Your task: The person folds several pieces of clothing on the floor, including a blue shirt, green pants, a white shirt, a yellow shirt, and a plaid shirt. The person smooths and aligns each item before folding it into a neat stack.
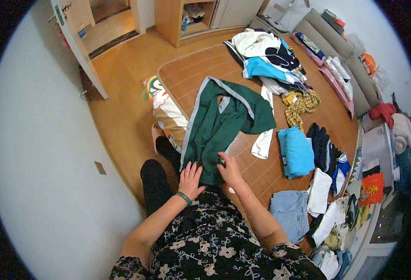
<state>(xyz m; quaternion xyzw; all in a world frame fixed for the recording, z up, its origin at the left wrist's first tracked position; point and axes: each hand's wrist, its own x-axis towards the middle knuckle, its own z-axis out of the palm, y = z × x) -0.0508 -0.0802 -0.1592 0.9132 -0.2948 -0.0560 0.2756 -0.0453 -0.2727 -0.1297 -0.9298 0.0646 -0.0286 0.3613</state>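
A dark green garment with pale grey stripes [210,140], apparently trousers, lies across the brown bed mat [188,68], its near end against my lap. My left hand [190,180] rests flat on that near end, fingers spread, a dark green bangle [184,198] on the wrist. My right hand [230,169] is at the garment's right edge with bent fingers; whether it pinches the cloth cannot be told. The far part of the garment is folded over in a loop. A white sleeve or trouser leg [263,147] lies just beyond it.
A loose clothes heap [261,52] covers the far side, beside a yellow checked cloth [301,106]. To the right lie a folded blue garment [298,152], folded jeans [289,213] and several other folded clothes. A patterned cushion [167,108] is at the bed's left edge. A door [83,52] stands open.
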